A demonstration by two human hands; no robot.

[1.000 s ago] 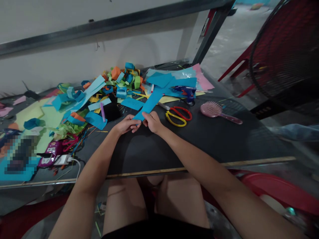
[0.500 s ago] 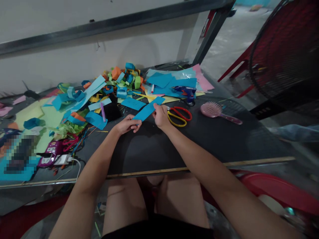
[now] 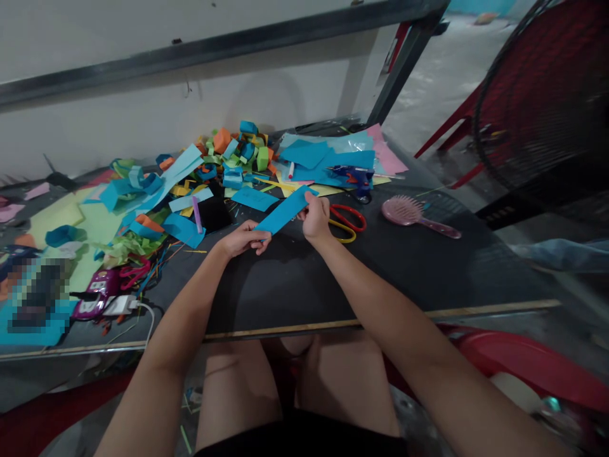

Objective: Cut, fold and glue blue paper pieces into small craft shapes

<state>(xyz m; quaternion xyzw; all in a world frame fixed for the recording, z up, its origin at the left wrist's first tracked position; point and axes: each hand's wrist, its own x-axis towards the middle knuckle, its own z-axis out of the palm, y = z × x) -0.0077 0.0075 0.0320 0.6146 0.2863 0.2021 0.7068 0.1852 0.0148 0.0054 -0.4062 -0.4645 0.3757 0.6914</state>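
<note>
A blue paper strip [image 3: 284, 214] stretches slantwise between my two hands, above the dark table [image 3: 285, 285]. Its lower left end is pinched in my left hand [image 3: 246, 238]. At the upper right end, my right hand [image 3: 316, 217] grips the strip between thumb and curled fingers. Scissors with one red and one yellow handle loop [image 3: 351, 218] lie just right of my right hand, which hides their blades. Behind the strip another piece of blue paper [image 3: 254, 198] rests flat on the table.
Folded paper pieces [image 3: 238, 149] are heaped at the back. Paper sheets and a blue glue gun [image 3: 359, 178] lie back right, with a pink hairbrush [image 3: 404, 211] nearer. On the left are a purple device [image 3: 98, 295] and a white charger [image 3: 118, 305]. A fan [image 3: 547, 95] stands at right.
My right hand has slid a little to the right along the strip towards its end, now covering more of the scissors. My left hand has stayed almost still.
</note>
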